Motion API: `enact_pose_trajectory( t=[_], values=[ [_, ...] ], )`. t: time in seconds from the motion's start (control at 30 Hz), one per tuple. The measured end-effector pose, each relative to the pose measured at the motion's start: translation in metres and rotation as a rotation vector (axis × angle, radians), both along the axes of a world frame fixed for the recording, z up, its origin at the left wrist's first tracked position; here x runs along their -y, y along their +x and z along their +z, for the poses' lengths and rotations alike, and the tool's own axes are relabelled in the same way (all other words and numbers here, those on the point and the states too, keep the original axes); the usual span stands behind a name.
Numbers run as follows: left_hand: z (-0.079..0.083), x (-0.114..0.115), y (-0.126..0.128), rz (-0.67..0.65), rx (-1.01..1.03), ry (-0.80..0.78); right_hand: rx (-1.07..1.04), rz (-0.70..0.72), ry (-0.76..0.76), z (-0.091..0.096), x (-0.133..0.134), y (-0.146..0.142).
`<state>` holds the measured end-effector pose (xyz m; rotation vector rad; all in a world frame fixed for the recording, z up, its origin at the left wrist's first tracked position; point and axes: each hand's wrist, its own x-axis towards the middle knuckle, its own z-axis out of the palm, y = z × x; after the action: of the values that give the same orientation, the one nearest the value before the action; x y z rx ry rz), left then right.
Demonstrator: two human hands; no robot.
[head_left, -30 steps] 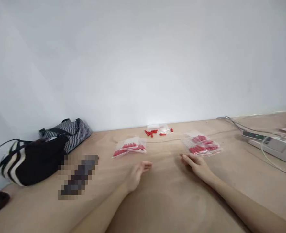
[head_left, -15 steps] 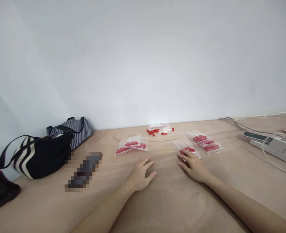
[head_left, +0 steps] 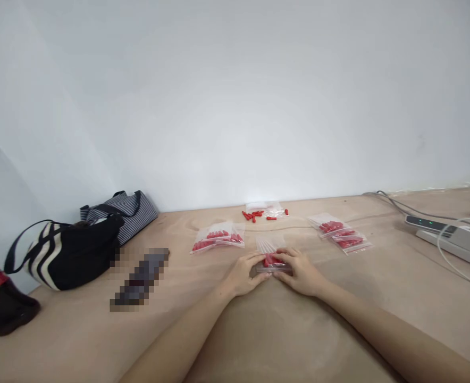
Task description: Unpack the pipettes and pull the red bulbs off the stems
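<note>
- The left hand (head_left: 243, 276) gripped one side of a clear bag (head_left: 269, 251).
- The right hand (head_left: 302, 274) gripped the other.
- That bag, holding red pieces (head_left: 272, 260), sat well in from the table's (head_left: 259, 335) far edge.

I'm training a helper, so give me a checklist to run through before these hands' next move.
1. Left hand at the front bag: ok, touching its left side.
2. Right hand at it: ok, touching its right side.
3. Bag filled: ok, red contents show through.
4. Seal closed: cannot tell, too small and partly covered.
5. All red pieces bagged: not ok, loose red pieces lie near the wall.
</note>
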<state>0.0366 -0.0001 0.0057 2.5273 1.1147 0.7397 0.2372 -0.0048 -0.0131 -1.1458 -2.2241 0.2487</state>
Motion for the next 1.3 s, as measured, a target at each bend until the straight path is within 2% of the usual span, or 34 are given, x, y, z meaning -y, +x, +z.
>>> enact_pose_trajectory(
  t=[0.13,0.37,0.5,0.63,0.73,0.8,0.87,0.97,1.03,1.13,1.3],
  values=[
    [-0.001,0.002,0.001,-0.023,-0.028,0.097,-0.065,0.089,-0.109,-0.004,-0.003,0.009],
    [-0.010,-0.003,0.006,-0.094,-0.127,0.300,-0.108,0.161,-0.050,-0.004,-0.002,0.002],
    [-0.007,-0.003,0.006,0.012,-0.089,0.218,-0.038,0.149,0.089,-0.003,-0.002,-0.002],
    [0.000,0.003,0.007,0.063,-0.004,0.129,0.044,0.092,0.208,-0.003,-0.002,-0.008],
    [0.003,0.009,0.011,0.205,0.125,0.113,0.052,0.019,0.249,-0.003,-0.003,-0.010],
    [0.003,0.010,0.014,0.350,0.236,0.034,0.029,-0.063,0.260,-0.003,-0.002,-0.009],
    [0.003,0.010,0.018,0.433,0.373,-0.176,0.001,-0.152,0.286,-0.003,-0.002,-0.007],
    [0.002,0.009,0.025,0.406,0.624,-0.601,-0.012,-0.225,0.376,-0.002,0.000,-0.009],
    [0.003,0.008,0.028,0.379,0.794,-0.794,0.005,-0.207,0.445,-0.001,0.003,-0.012],
    [0.006,0.007,0.029,0.387,0.972,-0.891,0.063,-0.128,0.497,0.000,0.007,-0.018],
    [0.007,0.006,0.025,0.380,1.011,-0.939,0.125,-0.074,0.471,0.001,0.011,-0.021]
  ],
)
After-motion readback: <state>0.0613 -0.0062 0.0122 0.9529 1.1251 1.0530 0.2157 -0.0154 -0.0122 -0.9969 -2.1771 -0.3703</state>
